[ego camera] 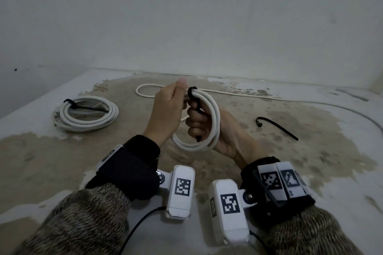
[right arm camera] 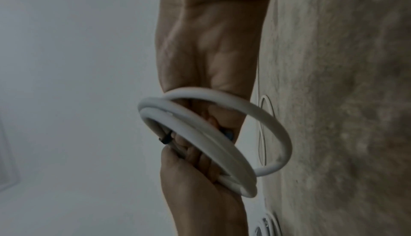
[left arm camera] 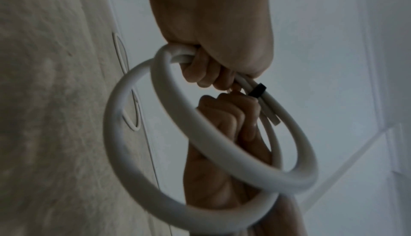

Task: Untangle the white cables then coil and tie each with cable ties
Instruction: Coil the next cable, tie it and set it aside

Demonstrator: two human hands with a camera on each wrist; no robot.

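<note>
I hold a small coil of white cable (ego camera: 216, 118) upright over the table (ego camera: 290, 161). My left hand (ego camera: 176, 99) grips the coil's top, thumb up, its fingers (left arm camera: 200, 71) curled round the bunched strands. A black cable tie (ego camera: 191, 90) loops round those strands beside the left hand, and its tail runs down into my right hand (ego camera: 196, 122), which grips it in a fist inside the coil. The tie's band (left arm camera: 258, 90) shows against the strands in the left wrist view. From the right wrist view the coil (right arm camera: 222, 143) hangs around the right hand.
A coil tied with a black tie (ego camera: 87, 114) lies at the left of the table. A loose white cable (ego camera: 228, 93) runs from a far loop off to the right edge. A spare black cable tie (ego camera: 275, 128) lies right of my hands. A wall stands close behind.
</note>
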